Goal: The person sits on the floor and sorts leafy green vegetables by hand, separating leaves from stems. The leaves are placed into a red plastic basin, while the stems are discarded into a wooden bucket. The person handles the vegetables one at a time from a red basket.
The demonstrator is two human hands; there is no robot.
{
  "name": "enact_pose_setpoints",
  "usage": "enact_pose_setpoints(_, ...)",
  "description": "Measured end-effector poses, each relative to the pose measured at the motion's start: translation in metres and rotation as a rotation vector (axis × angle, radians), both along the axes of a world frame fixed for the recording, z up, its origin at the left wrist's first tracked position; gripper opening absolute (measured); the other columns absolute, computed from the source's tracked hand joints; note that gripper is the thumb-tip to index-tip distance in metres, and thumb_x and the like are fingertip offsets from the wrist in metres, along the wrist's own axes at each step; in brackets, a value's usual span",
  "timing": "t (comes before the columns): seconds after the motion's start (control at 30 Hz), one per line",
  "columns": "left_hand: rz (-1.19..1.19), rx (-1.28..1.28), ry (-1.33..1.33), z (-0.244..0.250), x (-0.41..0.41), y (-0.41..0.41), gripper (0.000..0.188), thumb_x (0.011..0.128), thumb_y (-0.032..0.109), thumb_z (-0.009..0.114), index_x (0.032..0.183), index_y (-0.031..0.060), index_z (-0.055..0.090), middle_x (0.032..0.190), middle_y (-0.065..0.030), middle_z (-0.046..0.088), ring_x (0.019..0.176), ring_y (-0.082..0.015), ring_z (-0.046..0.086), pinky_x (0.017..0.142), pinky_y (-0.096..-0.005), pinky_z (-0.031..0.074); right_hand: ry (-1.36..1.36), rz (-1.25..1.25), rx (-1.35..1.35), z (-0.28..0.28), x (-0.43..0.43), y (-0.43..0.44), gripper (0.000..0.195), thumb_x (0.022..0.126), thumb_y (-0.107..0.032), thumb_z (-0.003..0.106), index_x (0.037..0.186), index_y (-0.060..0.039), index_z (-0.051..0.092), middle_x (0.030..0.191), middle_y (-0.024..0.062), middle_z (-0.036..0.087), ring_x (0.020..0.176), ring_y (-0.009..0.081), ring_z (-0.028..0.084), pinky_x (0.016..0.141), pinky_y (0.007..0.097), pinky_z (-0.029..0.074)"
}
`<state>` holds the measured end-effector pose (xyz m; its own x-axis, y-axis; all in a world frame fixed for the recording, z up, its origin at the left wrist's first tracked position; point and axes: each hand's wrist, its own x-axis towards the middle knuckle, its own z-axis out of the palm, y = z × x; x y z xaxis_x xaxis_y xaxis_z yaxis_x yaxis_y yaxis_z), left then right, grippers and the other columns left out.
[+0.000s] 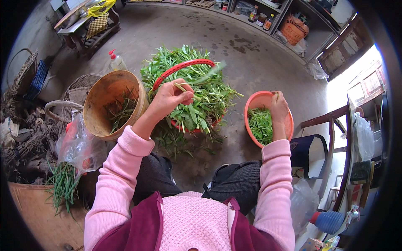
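My left hand (176, 94) holds a green leafy stem (205, 75) between thumb and fingers, above a red basket whose curved handle (185, 64) arches over a large heap of leafy greens (191, 106). To the right, my right hand (279, 105) is over the far right rim of an orange-red plastic colander (248, 97). Picked greens (261, 125) lie in this colander. Whether my right fingers grip the rim or a piece of green cannot be made out. A round tan bucket (91, 103) with wilted stems (121, 113) inside stands tilted left of the heap.
A pump bottle (117, 62) stands behind the bucket. At left are a wicker basket (78, 84), a plastic bag (83, 144), green onions (62, 185) and dry firewood (37, 135). Loose leaves (171, 141) lie on the concrete floor before me. A wooden chair frame (326, 119) is at right.
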<state>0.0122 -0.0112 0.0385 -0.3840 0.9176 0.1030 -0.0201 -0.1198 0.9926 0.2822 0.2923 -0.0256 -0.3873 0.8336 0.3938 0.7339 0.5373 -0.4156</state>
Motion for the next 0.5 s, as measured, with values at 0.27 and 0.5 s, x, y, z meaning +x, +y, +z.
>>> enact_pose_setpoints(0.27,-0.038,-0.268,0.439,-0.006,0.009,0.001,0.023,0.081,0.010,0.065,0.096,0.0001,0.050,0.071,-0.0089,0.064,0.063,-0.0124,0.063,0.058,-0.0264,0.049,0.076,0.418,-0.076,0.007,-0.024,-0.034,0.047,0.089,-0.022,0.056,0.132,-0.0067,0.045,0.114,0.0127,0.061,0.089,0.0211,0.064,0.075,0.0337,0.051)
enact_pose_setpoints(0.5,-0.109,-0.192,0.282,-0.012,0.053,0.004,0.014,0.091,0.014,0.055,0.094,0.0016,0.051,0.065,-0.0065,0.062,0.055,-0.0115,0.059,0.051,-0.0269,0.048,0.040,0.945,-0.821,0.027,-0.088,-0.165,0.021,0.090,-0.015,0.052,0.106,-0.0024,0.057,0.079,0.0114,0.062,0.063,0.0147,0.056,0.060,0.0317,0.046)
